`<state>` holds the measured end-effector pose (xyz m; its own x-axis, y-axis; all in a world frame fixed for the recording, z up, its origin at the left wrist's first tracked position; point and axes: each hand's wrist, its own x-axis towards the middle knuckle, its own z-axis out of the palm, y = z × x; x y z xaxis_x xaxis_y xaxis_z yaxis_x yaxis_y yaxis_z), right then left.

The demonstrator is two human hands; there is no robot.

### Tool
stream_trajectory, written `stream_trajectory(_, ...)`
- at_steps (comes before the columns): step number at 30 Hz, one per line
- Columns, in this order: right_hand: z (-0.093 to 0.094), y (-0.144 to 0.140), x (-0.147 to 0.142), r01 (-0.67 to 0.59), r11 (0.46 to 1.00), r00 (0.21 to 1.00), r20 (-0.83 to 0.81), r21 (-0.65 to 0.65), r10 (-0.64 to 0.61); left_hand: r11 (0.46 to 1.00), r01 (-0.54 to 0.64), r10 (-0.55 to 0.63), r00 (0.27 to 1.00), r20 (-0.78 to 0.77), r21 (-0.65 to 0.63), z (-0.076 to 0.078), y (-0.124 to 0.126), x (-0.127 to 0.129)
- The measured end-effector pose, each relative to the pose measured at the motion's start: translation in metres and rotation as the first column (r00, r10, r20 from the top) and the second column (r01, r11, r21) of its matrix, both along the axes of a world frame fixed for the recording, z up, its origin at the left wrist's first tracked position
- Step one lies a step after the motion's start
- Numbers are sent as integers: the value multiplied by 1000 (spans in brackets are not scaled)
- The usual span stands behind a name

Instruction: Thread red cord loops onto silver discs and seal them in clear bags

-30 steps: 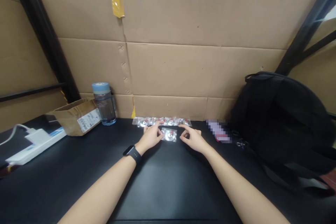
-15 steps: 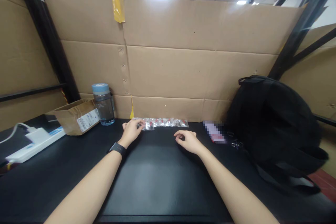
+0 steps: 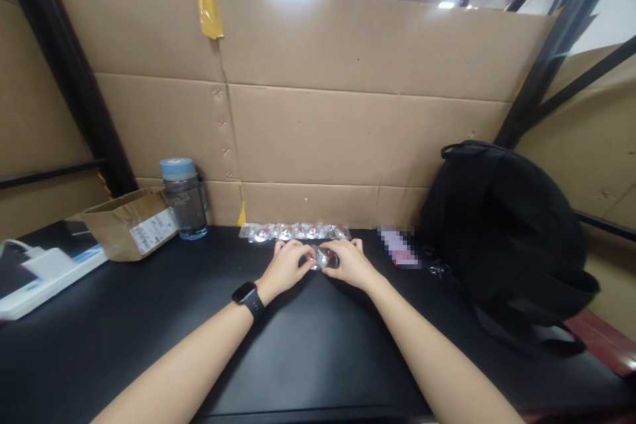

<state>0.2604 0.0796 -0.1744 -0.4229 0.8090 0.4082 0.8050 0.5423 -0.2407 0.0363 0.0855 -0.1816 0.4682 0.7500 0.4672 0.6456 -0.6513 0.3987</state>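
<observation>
Right now I see both hands meeting at frame centre over one small clear packet (image 3: 320,257) with a silvery disc and a red spot inside. My left hand (image 3: 287,267) pinches its left edge and my right hand (image 3: 349,262) its right edge, so its long axis runs left to right between them. Just above lies a row of packets (image 3: 294,232), glossy and crinkled, on the matte black table (image 3: 308,344).
</observation>
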Motion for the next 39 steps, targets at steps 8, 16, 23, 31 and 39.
stream_trajectory(8,19,44,15,89,983,991,81,161,-103,992,-72,75,997,23,-102,-6,13,-12)
stream_trajectory(16,0,91,17,155,981,977,128,116,-170,991,-40,40,999,3,-130,-9,15,-14)
stream_trajectory(23,-12,74,20,181,979,982,30,89,-184,999,11,-13,999,-46,-35,-3,4,-10)
stream_trajectory(31,-32,75,17,267,961,963,-62,75,-263,974,217,-219,975,-31,-63,-21,-8,-13)
stream_trajectory(39,-25,73,11,317,938,945,31,138,-324,976,215,-217,967,-132,-31,-5,-10,-13)
